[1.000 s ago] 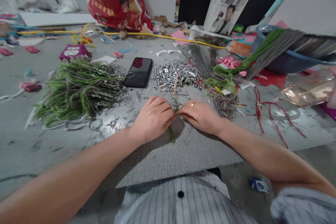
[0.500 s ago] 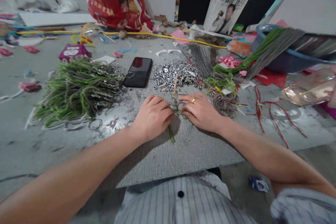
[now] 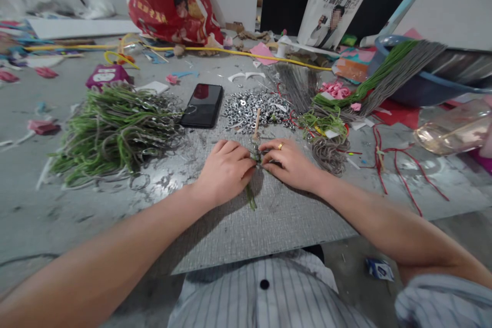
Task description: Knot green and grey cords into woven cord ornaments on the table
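My left hand (image 3: 225,170) and my right hand (image 3: 291,162) meet fingertip to fingertip on the grey textured board (image 3: 269,220), both pinched on a thin green wire (image 3: 251,198) whose tail runs toward me under the left hand. A ring shows on my right hand. Just beyond the fingers stands a small wooden stick (image 3: 257,122) at the near edge of a heap of metal nuts (image 3: 253,105). What sits between the fingertips is mostly hidden.
A big pile of bent green and grey wires (image 3: 115,130) lies at left, a black phone (image 3: 203,105) behind it. Bundles of straight wires (image 3: 384,74) lean from a blue basin (image 3: 430,92) at right. Red cords (image 3: 400,174), a red bag (image 3: 172,0) and paper scraps lie around.
My right hand's fingers have shifted a little back and to the left around the wire and closed tighter against the left hand. The left hand has barely moved.
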